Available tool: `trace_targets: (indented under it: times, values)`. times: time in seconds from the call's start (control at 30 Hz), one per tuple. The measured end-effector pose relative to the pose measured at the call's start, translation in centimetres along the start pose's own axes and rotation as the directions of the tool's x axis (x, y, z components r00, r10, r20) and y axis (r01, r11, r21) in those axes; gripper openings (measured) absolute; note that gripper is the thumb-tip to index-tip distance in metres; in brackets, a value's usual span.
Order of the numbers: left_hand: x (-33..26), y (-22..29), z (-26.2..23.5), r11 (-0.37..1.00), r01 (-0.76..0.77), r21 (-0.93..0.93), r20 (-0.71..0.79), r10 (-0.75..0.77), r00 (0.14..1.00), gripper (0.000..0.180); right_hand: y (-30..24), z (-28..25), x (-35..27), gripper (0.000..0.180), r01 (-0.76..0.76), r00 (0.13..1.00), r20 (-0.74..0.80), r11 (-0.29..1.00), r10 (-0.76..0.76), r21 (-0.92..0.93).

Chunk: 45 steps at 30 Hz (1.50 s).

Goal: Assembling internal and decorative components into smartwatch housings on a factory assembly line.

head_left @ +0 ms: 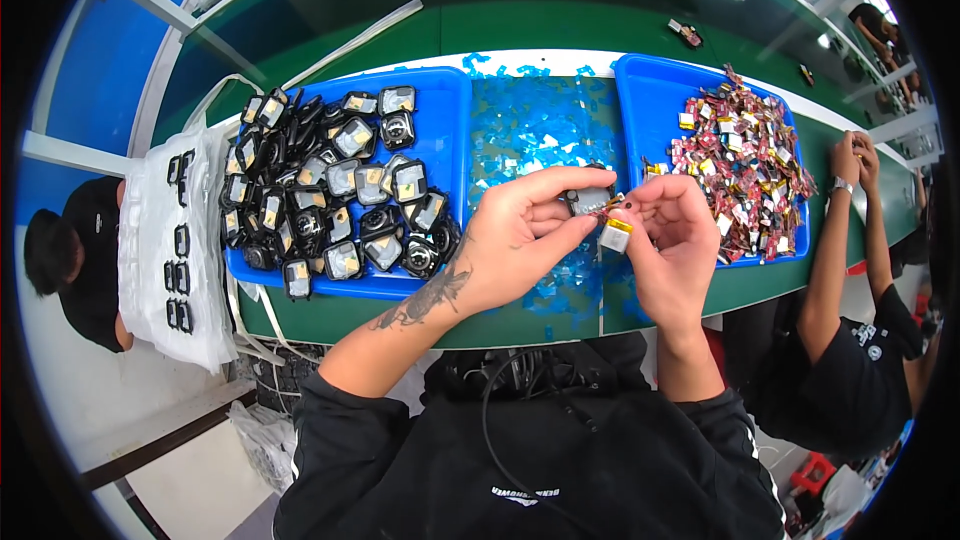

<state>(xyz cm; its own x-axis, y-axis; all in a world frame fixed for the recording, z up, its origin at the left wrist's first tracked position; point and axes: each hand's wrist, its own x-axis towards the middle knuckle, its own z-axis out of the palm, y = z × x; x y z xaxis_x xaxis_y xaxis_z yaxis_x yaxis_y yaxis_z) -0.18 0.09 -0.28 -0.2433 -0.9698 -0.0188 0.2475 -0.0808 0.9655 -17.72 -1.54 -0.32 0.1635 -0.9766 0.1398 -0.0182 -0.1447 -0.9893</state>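
Observation:
My left hand (525, 240) is closed round a small black device case (582, 203), pinched between thumb and fingers above the middle of the bench. Close beside it, my right hand (672, 245) pinches a small red circuit board whose wires show at the fingertips. A silver battery with a yellow end (616, 236) hangs just under those fingertips. Both hands nearly meet, and the fingers partly cover the board and the case. A blue tray of black device cases (460, 130) stands to the left. To the right is another blue tray (650, 105), heaped with red circuit boards with batteries (740, 160).
Blue film scraps (545, 130) litter the green bench between the trays. At the left, white packing sheets (150, 250) carry several black cases. A person in black (850, 370) works at the right; another person (75, 260) is at the far left. A white rail crosses behind.

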Motion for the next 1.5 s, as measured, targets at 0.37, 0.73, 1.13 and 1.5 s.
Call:
trace_targets:
  times: [0.37,0.73,1.13,1.5]
  values:
    - [-0.1,0.4,0.4,0.997,-0.050,0.050,0.005,0.050,0.999,0.044,1.6,0.8,-0.8,0.019,0.148,0.981,-0.135,0.989,-0.142,0.029]
    - [-0.1,-0.5,0.4,0.989,-0.139,0.046,-0.003,0.139,0.990,0.042,1.8,1.7,-1.3,0.020,0.176,0.965,-0.205,0.983,-0.162,0.053]
    - [-0.3,-1.2,1.5,0.990,-0.126,-0.068,-0.097,0.119,0.988,0.045,1.7,1.9,-0.3,0.042,0.154,0.982,-0.073,0.958,-0.176,-0.243]
    - [-0.1,2.0,-2.0,0.586,-0.063,0.808,-0.178,0.344,0.922,0.047,0.0,0.5,5.6,0.040,-0.038,0.981,0.192,0.999,0.033,0.022]
